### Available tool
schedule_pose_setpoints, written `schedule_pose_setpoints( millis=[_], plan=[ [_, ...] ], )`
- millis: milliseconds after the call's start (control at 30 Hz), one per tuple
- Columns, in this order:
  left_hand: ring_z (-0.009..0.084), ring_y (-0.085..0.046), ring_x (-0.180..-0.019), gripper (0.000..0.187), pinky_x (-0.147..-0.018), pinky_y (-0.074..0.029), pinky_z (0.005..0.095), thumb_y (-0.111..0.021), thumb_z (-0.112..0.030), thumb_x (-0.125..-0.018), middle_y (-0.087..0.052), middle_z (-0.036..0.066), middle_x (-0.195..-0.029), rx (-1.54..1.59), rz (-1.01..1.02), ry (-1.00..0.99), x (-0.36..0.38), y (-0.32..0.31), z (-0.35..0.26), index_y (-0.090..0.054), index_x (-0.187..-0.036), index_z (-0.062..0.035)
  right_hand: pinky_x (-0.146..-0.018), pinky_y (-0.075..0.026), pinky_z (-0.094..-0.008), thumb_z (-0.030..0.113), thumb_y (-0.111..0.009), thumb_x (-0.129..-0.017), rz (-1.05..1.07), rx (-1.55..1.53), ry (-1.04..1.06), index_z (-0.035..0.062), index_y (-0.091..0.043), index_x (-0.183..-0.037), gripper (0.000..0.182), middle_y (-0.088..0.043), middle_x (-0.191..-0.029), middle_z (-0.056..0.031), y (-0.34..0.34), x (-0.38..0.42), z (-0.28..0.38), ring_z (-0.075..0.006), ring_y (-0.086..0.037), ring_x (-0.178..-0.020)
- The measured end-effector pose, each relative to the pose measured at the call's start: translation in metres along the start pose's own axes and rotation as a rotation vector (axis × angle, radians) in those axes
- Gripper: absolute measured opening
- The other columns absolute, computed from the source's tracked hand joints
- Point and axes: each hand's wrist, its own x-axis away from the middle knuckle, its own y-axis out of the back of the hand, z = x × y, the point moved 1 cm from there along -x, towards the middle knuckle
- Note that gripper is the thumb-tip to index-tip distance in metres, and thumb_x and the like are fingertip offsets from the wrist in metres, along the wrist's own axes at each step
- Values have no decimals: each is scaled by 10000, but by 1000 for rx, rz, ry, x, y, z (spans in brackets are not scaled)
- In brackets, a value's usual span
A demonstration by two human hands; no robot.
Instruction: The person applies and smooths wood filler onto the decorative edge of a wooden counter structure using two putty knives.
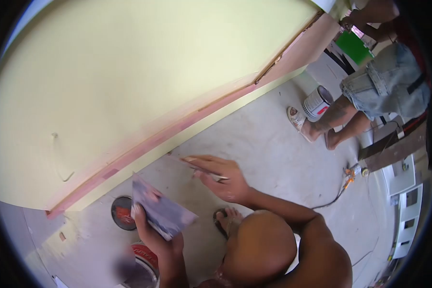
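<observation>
Head view, looking down a pale yellow-green wall (129,62) to a grey concrete floor (273,144). Left hand (151,230) at lower centre, fingers wrapped from beneath around a flat grey board smeared with filler (161,211), held tilted, near edge down toward the wearer. Right hand (221,177) out in front at mid-frame, thumb and fingers closed on a thin putty knife (207,172), blade pointing left toward the base of the wall; tip close to the wall's foot, contact not discernible. Pink-red strip (149,146) along the lower part of the wall, yellow-green band below it meeting the floor. Round dark lid with red label (121,212) flat on the floor just left of the board, partly hidden by it. Open can with red-and-white rim (146,264) at the bottom edge, directly under the left forearm. Wearer's bent knee (261,249) at lower right of centre, sandalled foot (227,222) beside it. Second person at upper right, seen as legs and denim shorts (384,86), standing well apart from both hands; white paint can (317,103) on the floor just beside that person's foot. Cable (338,194) trailing across the floor at right.
</observation>
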Motion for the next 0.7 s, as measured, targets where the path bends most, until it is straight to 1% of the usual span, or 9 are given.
schedule_pose_setpoints(
  millis=[100, 167, 233, 267, 300, 400, 467, 633, 700],
  plan=[
    [157, -575, -1047, 381, -888, -488, 290, -479, -317, -1011, -580, 68, -1144, -86, -170, 19, -5, -31, -38, -498, -1260, -29, -936, -527, -321, -42, -594, -856, 227, 40, 263, 109, -612, -1314, 483, -557, -1385, -116, 0, -15, 61, -272, -637, -1127],
    [152, -575, -1044, 382, -861, -501, 296, -490, -316, -1007, -585, 63, -1136, -53, -32, 65, 9, -42, -66, -503, -1256, -27, -968, -518, -315, -26, -648, -806, 242, 17, 259, 113, -614, -1314, 528, -482, -1462, -111, -13, -21, 90, -260, -629, -1147],
    [169, -575, -1040, 405, -866, -502, 309, -484, -325, -1006, -588, 77, -1134, -129, 134, 75, 27, -44, -101, -496, -1272, -20, -1030, -482, -324, -29, -639, -826, 314, 303, -123, 133, -579, -1353, 555, -415, -1515, -89, -8, -30, 133, -263, -604, -1188],
    [176, -578, -1029, 403, -861, -505, 324, -465, -326, -1009, -591, 79, -1114, -120, 194, 109, 40, -47, -122, -500, -1263, -15, -963, -522, -308, -49, -558, -890, 218, 657, 210, 107, -511, -1402, 537, -497, -1454, -85, -8, -24, 138, -220, -648, -1109],
    [176, -578, -1029, 403, -861, -505, 324, -465, -326, -1009, -591, 79, -1114, -126, 201, 120, 52, -45, -143, -500, -1263, -15, -963, -522, -308, -49, -558, -890, 208, 660, 200, 107, -511, -1402, 537, -497, -1454, -85, -15, -13, 157, -220, -648, -1109],
    [190, -591, -1019, 413, -864, -506, 341, -451, -339, -1010, -597, 81, -1110, -115, 229, 194, 83, -32, -195, -509, -1257, -13, -855, -566, -295, 21, -545, -938, -141, 172, -148, 27, -526, -1349, 412, -626, -1276, -126, -45, 20, 222, -194, -688, -997],
    [201, -603, -1025, 425, -872, -509, 348, -487, -331, -990, -604, 86, -1107, -123, 254, 313, 96, -8, -219, -506, -1256, 0, -746, -577, -284, 117, -602, -941, -651, -1089, -655, -3, -623, -1173, 262, -693, -1042, -127, -80, 47, 275, -155, -695, -887],
    [203, -636, -933, 421, -823, -528, 349, -536, -308, -956, -619, 119, -1068, -648, 22, 243, 170, 15, -277, -523, -1224, 17, -529, -436, -244, 160, -603, -957, -707, -920, -829, 58, -641, -936, 112, -604, -726, -25, -187, 50, 313, -73, -547, -619],
    [209, -644, -895, 433, -793, -537, 355, -536, -315, -950, -621, 124, -1060, -501, 260, 195, 195, 17, -302, -525, -1229, 16, -475, -401, -234, 171, -603, -961, -708, -880, -861, 73, -646, -876, 137, -582, -647, 1, -215, 62, 319, -53, -510, -552]
  ],
)
